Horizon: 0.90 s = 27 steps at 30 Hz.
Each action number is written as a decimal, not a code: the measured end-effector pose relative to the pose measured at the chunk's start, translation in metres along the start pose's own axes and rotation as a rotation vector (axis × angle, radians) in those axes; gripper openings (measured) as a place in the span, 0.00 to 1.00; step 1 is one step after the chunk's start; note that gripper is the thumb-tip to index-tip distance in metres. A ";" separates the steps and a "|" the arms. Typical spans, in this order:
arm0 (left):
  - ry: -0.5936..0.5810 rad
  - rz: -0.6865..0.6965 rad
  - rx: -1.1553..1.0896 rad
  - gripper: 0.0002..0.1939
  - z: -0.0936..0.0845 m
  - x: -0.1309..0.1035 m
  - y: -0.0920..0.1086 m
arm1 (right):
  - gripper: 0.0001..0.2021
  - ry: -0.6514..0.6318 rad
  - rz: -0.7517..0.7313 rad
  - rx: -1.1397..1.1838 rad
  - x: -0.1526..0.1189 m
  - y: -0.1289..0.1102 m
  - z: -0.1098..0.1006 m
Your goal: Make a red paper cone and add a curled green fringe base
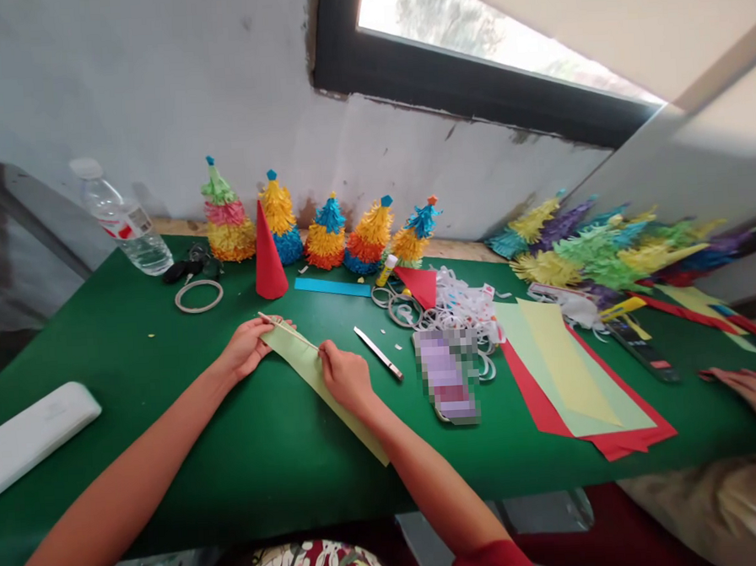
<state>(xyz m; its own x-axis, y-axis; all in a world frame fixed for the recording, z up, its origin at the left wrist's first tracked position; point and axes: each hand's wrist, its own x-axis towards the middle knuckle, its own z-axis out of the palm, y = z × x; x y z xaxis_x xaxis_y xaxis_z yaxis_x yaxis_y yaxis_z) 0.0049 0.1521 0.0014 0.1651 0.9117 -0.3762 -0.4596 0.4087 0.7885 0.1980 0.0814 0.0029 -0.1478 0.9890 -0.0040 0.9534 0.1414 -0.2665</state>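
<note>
A long light-green paper strip (pixel 333 400) slants over the green table, its far end raised in my fingers. My left hand (pixel 247 349) pinches that far end. With fingers closed, my right hand (pixel 345 373) grips a thin stick (pixel 295 332) lying along the strip's upper edge; the stick's far tip reaches my left fingers. Beyond my hands stands a bare red paper cone (pixel 269 259). A blue strip (pixel 332 287) lies flat to its right. The cutter knife (pixel 379 353) rests to the right of my right hand.
Several fringed paper cones (pixel 328 235) line the wall. A water bottle (pixel 135 232) and tape ring (pixel 199 297) are at the left, a white case (pixel 37 436) nearer. Paper scraps (pixel 464 304), a phone (pixel 445 377) and coloured sheets (pixel 589 382) lie right. Another person's hand (pixel 748 390) is far right.
</note>
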 end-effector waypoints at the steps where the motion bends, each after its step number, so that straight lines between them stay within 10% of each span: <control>1: 0.005 -0.002 -0.003 0.07 0.001 -0.001 0.000 | 0.13 0.009 0.006 -0.005 -0.001 0.000 0.000; 27: 0.132 0.091 0.238 0.17 -0.001 -0.006 0.005 | 0.12 0.064 -0.018 0.043 -0.002 0.005 -0.001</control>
<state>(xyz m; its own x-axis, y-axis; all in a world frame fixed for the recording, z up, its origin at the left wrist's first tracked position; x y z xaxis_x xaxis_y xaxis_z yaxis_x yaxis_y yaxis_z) 0.0006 0.1483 0.0074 0.0104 0.9379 -0.3468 -0.2466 0.3386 0.9081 0.2032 0.0800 0.0026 -0.1460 0.9873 0.0622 0.9384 0.1582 -0.3073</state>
